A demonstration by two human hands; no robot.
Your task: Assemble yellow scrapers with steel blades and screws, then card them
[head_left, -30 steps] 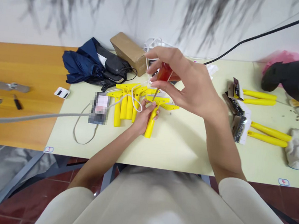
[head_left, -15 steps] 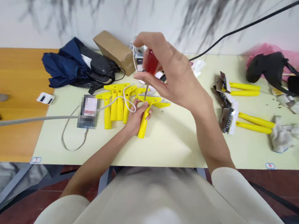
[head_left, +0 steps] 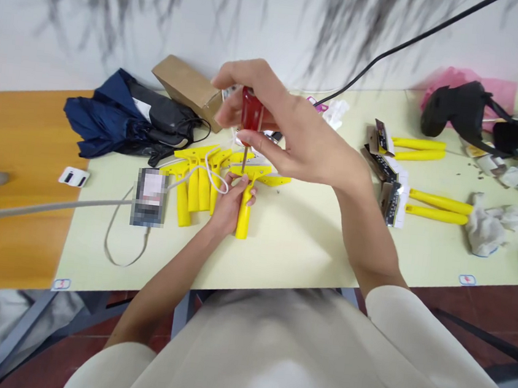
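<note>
My right hand (head_left: 293,130) grips the red handle of a screwdriver (head_left: 251,119), thumb in front and fingers curled behind it. The screwdriver stands nearly upright, its tip meeting the head of a yellow T-shaped scraper (head_left: 243,217); the exact contact is too small to make out. Around the scraper's neck, my left hand (head_left: 228,208) is closed, keeping it on the table with the handle towards me. A flat yellow piece (head_left: 275,181) juts out to the right of the scraper's head. To the left lie several similar yellow scrapers (head_left: 195,184), with a white cable (head_left: 216,183) across them.
A power-bank-like box (head_left: 150,198), blurred out, sits left with a grey cable. Behind are a dark blue umbrella (head_left: 110,113) and a cardboard box (head_left: 187,87). Yellow-handled tools in packaging (head_left: 440,207), crumpled gloves (head_left: 487,227) and a black strapped object (head_left: 457,110) lie right.
The view has shifted slightly. The screwdriver stands a little more upright, and my right fingers have changed position around its handle. My left hand keeps its hold on the scraper.
</note>
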